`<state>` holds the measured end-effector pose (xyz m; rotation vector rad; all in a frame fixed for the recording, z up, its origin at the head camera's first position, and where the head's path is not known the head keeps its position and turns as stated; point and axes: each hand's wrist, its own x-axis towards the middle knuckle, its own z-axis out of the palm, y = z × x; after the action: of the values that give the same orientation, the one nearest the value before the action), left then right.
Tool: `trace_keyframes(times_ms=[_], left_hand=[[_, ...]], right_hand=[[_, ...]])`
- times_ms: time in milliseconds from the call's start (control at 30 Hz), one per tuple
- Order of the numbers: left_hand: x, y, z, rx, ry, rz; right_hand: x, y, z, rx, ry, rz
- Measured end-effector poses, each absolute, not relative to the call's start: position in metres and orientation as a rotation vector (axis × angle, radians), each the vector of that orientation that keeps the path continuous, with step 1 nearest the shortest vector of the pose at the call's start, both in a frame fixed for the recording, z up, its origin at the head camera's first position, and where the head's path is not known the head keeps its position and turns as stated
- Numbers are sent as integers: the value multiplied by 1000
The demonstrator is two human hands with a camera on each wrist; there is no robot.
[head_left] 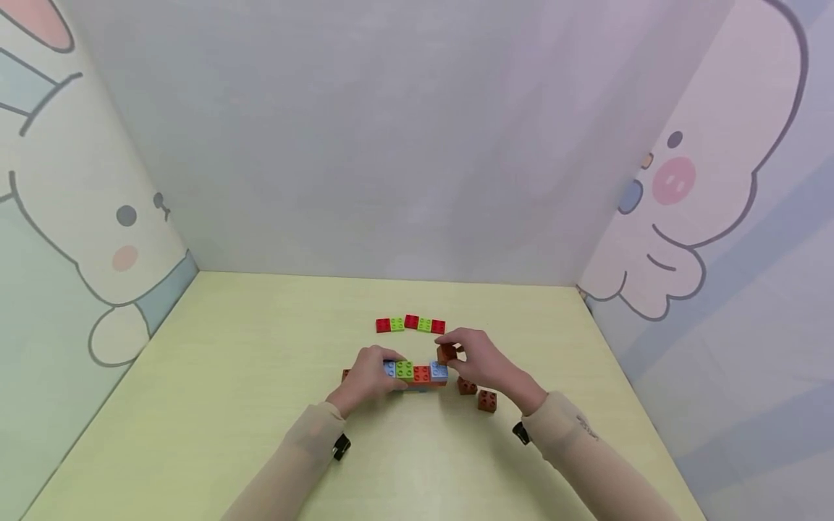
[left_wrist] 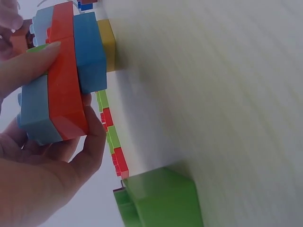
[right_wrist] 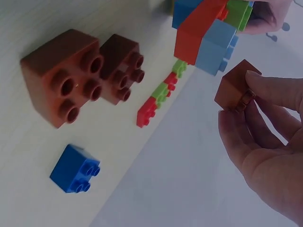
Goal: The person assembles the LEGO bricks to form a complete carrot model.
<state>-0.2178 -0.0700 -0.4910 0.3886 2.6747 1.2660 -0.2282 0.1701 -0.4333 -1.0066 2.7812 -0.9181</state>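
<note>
My left hand (head_left: 371, 373) grips a built stack of toy building blocks (head_left: 420, 374) from its left side, thumb on the near face and fingers behind. Light blue, green and red blocks top a red layer; a blue block (left_wrist: 91, 52) and a yellow block (left_wrist: 107, 45) show underneath in the left wrist view. Between thumb and fingertips, my right hand (head_left: 478, 358) pinches a brown block (right_wrist: 235, 87) just off the stack's right end. Two more brown blocks, one nearer (head_left: 487, 401) and one farther (head_left: 466, 386), rest on the table below the right hand.
Behind the stack, small red and green blocks (head_left: 411, 323) form a row on the pale yellow table (head_left: 260, 311). A blue block (right_wrist: 73, 170) lies near the brown ones in the right wrist view. A green block (left_wrist: 161, 196) sits close by the left hand. Walls enclose the back and sides.
</note>
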Motion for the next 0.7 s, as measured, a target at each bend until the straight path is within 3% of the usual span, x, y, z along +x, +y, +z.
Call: trace_keyframes(times_ms=[700], left_hand=[[-218, -70, -489, 460, 2690, 1284]], right_hand=[[-228, 123, -436, -1023, 2699, -743]])
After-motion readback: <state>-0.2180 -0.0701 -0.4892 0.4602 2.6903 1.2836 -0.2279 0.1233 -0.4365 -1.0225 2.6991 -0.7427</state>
